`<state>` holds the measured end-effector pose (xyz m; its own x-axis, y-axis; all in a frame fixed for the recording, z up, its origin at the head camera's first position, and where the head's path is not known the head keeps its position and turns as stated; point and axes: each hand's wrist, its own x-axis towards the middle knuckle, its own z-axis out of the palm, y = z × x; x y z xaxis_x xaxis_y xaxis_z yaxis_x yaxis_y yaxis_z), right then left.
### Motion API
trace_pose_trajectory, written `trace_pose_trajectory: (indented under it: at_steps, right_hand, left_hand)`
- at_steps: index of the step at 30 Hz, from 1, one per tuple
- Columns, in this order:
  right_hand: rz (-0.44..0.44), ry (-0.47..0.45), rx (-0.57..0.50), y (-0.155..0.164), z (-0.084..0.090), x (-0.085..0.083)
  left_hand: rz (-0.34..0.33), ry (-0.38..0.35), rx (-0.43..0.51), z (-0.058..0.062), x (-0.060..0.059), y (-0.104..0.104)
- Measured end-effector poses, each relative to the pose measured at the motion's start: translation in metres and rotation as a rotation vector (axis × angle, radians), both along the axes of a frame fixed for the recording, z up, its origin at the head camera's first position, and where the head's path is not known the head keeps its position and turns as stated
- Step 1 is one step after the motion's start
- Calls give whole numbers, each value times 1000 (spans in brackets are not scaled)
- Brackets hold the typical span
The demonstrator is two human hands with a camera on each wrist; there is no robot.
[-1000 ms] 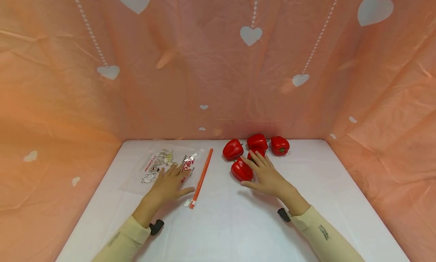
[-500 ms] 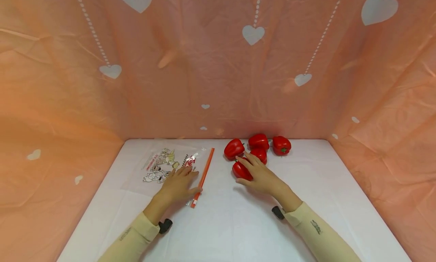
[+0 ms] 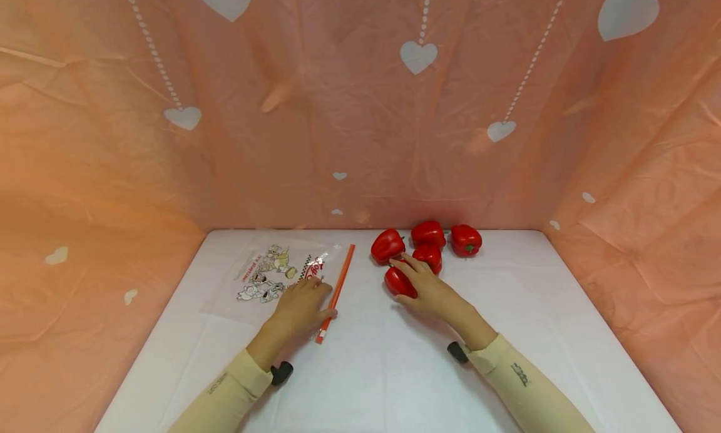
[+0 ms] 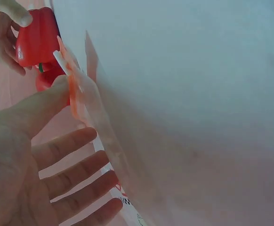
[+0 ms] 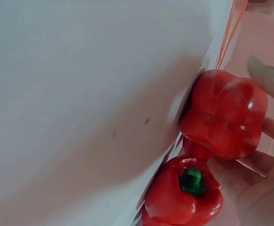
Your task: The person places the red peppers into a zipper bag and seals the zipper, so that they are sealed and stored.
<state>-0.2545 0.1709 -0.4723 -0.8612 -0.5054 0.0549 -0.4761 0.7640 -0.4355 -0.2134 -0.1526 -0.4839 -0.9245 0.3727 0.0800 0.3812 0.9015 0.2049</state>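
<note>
My left hand [image 3: 300,308] lies over the right part of a clear printed zip bag [image 3: 265,276], fingers nearly straight. Its thumb touches the bag's orange zip strip [image 3: 344,272], and in the left wrist view the fingertips meet the bag's surface. My right hand [image 3: 432,293] is spread loosely around the nearest red bell pepper [image 3: 398,283]. In the right wrist view its thumb [image 5: 271,82] stands slightly apart from that pepper [image 5: 226,115], while some fingers pass behind it. One fingertip is by another pepper with a green stem [image 5: 192,181].
Behind the nearest pepper sit several more red bell peppers: one at left [image 3: 387,246], one at the back [image 3: 428,234], one in the middle [image 3: 428,256] and one at right [image 3: 465,240]. A white table [image 3: 360,383] bears everything, with orange heart-print cloth [image 3: 360,107] around it.
My left hand has slid right and slightly forward, bringing its thumb onto the orange strip. My right hand has moved left and come in closer around the nearest pepper. The peppers keep their places.
</note>
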Motion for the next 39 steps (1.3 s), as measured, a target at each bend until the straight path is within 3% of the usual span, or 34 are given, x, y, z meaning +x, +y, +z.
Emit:
trace_pose_trajectory:
  at_steps: [10,18,24,31,39]
  right_hand:
    - [-64,-115,-121,3,-1,4]
    - [-9,-98,-69,8,-1,8]
    - [-16,-137,-42,11,-1,11]
    - [-68,-120,-82,17,0,14]
    - [-43,-104,-140,24,-4,12]
  left_hand:
    - [20,21,5,-1,0,4]
    - [26,47,44,-1,0,7]
    - [84,-3,91,-2,2,7]
    - [151,-18,163,-1,7,7]
    - [170,-9,208,1,10,7]
